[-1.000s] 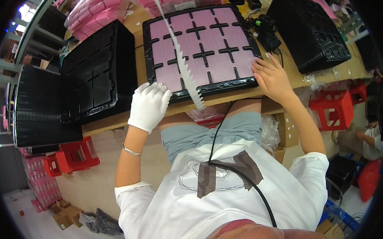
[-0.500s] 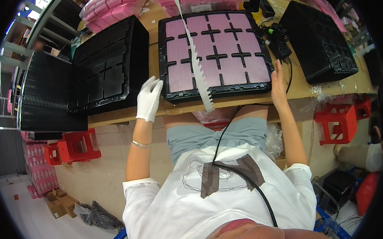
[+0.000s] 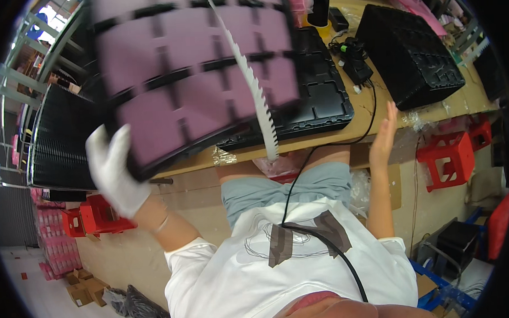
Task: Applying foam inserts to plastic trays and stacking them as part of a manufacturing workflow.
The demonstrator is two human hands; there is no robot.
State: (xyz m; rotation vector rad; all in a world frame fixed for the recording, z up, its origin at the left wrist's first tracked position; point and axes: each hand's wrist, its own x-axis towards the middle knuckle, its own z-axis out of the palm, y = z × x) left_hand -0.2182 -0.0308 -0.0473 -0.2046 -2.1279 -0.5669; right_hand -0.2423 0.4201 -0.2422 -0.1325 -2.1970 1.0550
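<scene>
A black plastic tray (image 3: 200, 151) filled with pink foam-like pieces (image 3: 139, 61) is raised and tilted over the left side of the table, blurred by motion. My white-gloved left hand (image 3: 116, 171) grips its near left corner, thumb and fingers around the edge. My bare right hand (image 3: 384, 136) is off the tray, fingers stretched out, holding nothing near the table's front edge. Behind the lifted tray, a second black tray (image 3: 323, 102) lies on the table, partly hidden, with its bare moulded surface showing.
A stack of black trays (image 3: 412, 55) stands at the right, another ribbed black stack (image 3: 60, 139) at the left. A power adapter (image 3: 355, 63) with cables lies between. A white serrated strip (image 3: 254, 91) hangs across the view. Red stools (image 3: 448, 162) are below the table (image 3: 434, 112).
The pink-filled tray has come up off the table and swung left with my left hand on it, uncovering the black tray beneath. My right hand has let go of its right side.
</scene>
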